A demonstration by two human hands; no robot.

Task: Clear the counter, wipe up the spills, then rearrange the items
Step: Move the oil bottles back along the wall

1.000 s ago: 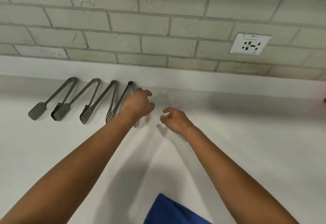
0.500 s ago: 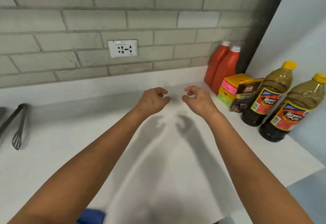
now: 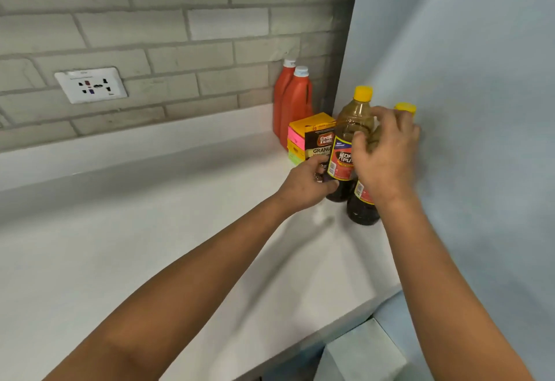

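At the bench's [image 3: 150, 260] 2 o'clock corner, left hand [image 3: 306, 184] is curling around the near yellow-capped sauce bottle's [image 3: 350, 140] base, right hand [image 3: 386, 155] spreading half-open across both bottles; likely heavy, slick plastic, best gripped mid-body.

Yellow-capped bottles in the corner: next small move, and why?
Probably close the right hand around the nearer bottle; its fingers are spread in front, not visibly gripping. The left hand sits low beside the farther bottle, and both bottles stand crowded against the box.
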